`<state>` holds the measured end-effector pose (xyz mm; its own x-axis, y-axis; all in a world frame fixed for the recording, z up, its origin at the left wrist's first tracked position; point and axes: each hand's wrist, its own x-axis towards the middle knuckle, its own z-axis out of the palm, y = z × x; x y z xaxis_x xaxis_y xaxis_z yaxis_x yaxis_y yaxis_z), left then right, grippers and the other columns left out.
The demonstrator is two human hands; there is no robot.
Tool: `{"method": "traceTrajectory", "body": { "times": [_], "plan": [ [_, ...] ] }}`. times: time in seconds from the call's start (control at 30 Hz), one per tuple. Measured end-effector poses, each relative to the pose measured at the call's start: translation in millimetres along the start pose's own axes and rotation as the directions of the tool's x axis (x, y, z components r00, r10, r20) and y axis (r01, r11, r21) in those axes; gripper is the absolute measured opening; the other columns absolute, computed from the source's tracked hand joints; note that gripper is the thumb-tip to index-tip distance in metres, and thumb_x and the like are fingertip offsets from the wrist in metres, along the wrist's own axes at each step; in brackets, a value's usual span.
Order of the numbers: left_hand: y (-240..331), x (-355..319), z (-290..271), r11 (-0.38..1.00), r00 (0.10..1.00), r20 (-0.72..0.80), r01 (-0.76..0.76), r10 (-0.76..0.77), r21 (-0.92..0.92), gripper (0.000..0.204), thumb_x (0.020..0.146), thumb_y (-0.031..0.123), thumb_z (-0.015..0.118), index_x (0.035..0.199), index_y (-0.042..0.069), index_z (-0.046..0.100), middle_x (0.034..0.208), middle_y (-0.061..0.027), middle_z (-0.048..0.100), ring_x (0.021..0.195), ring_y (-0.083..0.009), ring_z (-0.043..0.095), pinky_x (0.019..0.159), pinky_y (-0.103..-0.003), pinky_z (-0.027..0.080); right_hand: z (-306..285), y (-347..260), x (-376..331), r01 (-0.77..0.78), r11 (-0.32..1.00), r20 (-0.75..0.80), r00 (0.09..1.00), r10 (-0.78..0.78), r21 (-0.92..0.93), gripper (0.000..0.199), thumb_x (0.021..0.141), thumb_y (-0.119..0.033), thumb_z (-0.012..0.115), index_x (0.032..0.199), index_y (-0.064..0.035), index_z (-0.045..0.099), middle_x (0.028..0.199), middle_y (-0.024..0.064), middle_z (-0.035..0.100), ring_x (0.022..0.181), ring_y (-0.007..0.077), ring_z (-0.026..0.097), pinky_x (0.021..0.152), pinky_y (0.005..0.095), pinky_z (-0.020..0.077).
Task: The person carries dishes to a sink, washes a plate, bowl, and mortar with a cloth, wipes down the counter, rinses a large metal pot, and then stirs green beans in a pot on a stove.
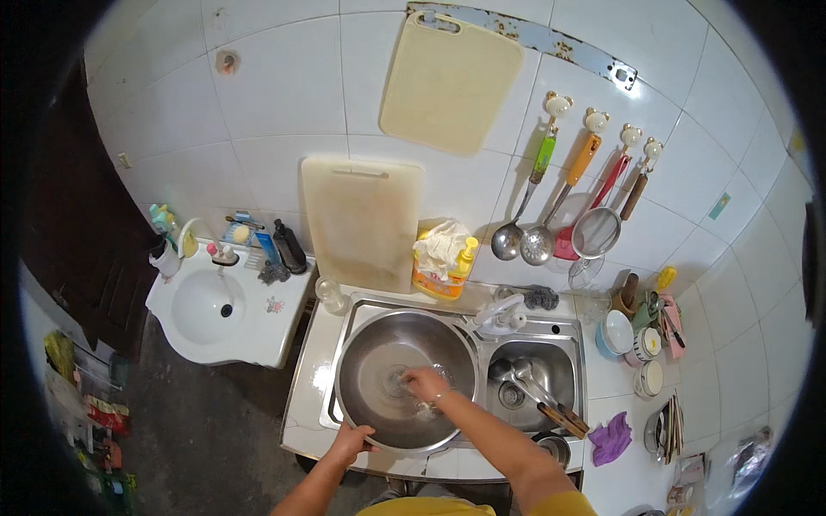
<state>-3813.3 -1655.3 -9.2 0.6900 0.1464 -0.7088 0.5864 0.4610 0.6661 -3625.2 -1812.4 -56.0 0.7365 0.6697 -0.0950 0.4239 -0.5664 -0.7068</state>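
A large round metal basin (357, 348) sits in the left bowl of the steel sink, with shallow cloudy water at its bottom. My left hand (351, 442) grips the basin's rim at the front left. Down inside the basin is my right hand (423, 385), its fingers curled together near the bottom. Whatever lies under those fingers is too hidden to name. A white faucet (499, 316) stands behind the basin. In the right sink bowl (568, 353) rest metal utensils (527, 380) with wooden handles, leaning over its front edge.
A cutting board (361, 224) leans on the wall beside a yellow bottle (443, 271); another board (452, 82) hangs above. Ladles and strainers (595, 232) hang at right. Bowls (614, 332) and a purple cloth (611, 439) lie on the right counter. A white washbasin (185, 331) stands left.
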Motion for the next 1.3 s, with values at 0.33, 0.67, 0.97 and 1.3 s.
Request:
{"method": "traceTrajectory", "body": {
  "times": [0.33, 0.67, 0.97, 1.3],
  "plan": [
    [4.8, -10.5, 5.5, 1.0, 0.999, -0.031, -0.023, 0.023, -0.004, 0.059, 0.075, 0.002, 0.053, 0.124, 0.0, 0.019, 0.103, -0.024, 0.043, 0.067, -0.0327, 0.058, 0.053, -0.04, 0.056, 10.2, -34.9, 49.8, 0.169, 0.955, -0.525, 0.851, -0.018, 0.242, 0.027, 0.072, -0.006, 0.051, 0.097, -0.0063, 0.061, 0.094, 0.0136, 0.061, 0.088, 0.0278, 0.058, 0.079, 0.0325, 0.0454],
    [14.8, 0.7, -22.4, 0.965, 0.952, -0.163, -0.247, 0.258, 0.089, 0.049, 0.075, -0.001, 0.046, 0.121, -0.002, 0.028, 0.105, -0.0194, 0.048, 0.08, -0.0305, 0.058, 0.052, -0.036, 0.056, -11.5, -44.2, 27.3, 0.047, 0.921, -0.047, 0.998, -0.031, 0.386, 0.024, 0.076, -0.014, 0.058, 0.098, -0.0063, 0.061, 0.083, 0.0136, 0.063, 0.072, 0.0229, 0.061, 0.066, 0.03, 0.0468],
    [31.6, 5.4, -31.9, 0.967, 0.944, -0.21, -0.256, 0.252, 0.013, 0.05, 0.078, 0.008, 0.048, 0.123, 0.001, 0.026, 0.107, -0.0197, 0.048, 0.077, -0.0302, 0.058, 0.047, -0.035, 0.054, -70.7, -27.0, 20.8, -0.008, 0.923, -0.42, 0.888, 0.184, 0.386, 0.025, 0.077, -0.016, 0.058, 0.098, -0.0024, 0.06, 0.083, 0.0182, 0.062, 0.074, 0.0282, 0.061, 0.065, 0.0313, 0.0473],
    [22.8, 1.5, -2.2, 0.973, 0.971, -0.129, -0.213, 0.2, -0.089, 0.047, 0.079, 0.003, 0.045, 0.121, -0.001, 0.028, 0.109, -0.0206, 0.045, 0.075, -0.0302, 0.059, 0.047, -0.032, 0.055, -40.8, -24.1, 39.6, -0.193, 0.969, -0.228, 0.961, 0.154, -0.157, 0.029, 0.078, -0.01, 0.047, 0.104, -0.013, 0.059, 0.096, 0.019, 0.056, 0.088, 0.0338, 0.056, 0.078, 0.0388, 0.0454]
  ]
}}
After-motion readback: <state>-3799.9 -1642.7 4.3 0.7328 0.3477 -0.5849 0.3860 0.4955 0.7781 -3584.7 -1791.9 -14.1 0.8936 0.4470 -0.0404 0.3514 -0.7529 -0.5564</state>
